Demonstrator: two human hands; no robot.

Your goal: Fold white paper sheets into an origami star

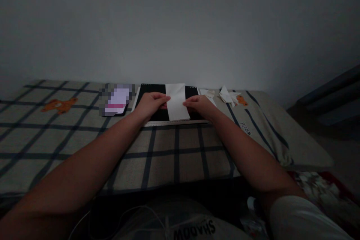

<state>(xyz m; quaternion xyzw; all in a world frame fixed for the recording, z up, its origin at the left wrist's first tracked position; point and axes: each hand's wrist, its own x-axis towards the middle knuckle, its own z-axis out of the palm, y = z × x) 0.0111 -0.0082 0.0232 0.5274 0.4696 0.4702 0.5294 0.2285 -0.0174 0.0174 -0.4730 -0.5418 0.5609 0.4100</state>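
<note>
**On the bed, two hands pinch a white sheet of paper**

On the checked bed (174, 150), at 12 o'clock from the person and close to the wall (180, 26), lies a black mat (146, 90). A white sheet of paper (177, 105) is held over the middle of the mat, long side running away from the person.

The left hand (152, 103) grips the sheet's 9 o'clock edge, fingers closed on it. The right hand (200, 105) does the same at the 3 o'clock edge, thumb and fingers pressed together on the paper. Both forearms stretch out across the bed towards it.

A pale ruler (174, 122) lies along the mat's 6 o'clock edge, just beside the sheet's near end.

At 9 o'clock from the mat rests a flat dark object (116, 101), too blurred to name. Further out at 9 o'clock an orange bear print (59, 105) shows on the cover.

At 3 o'clock from the mat sits a small heap of folded paper scraps (229, 95), near the right hand but apart from it.

The room is dim, so finer detail is hard to tell.
</note>
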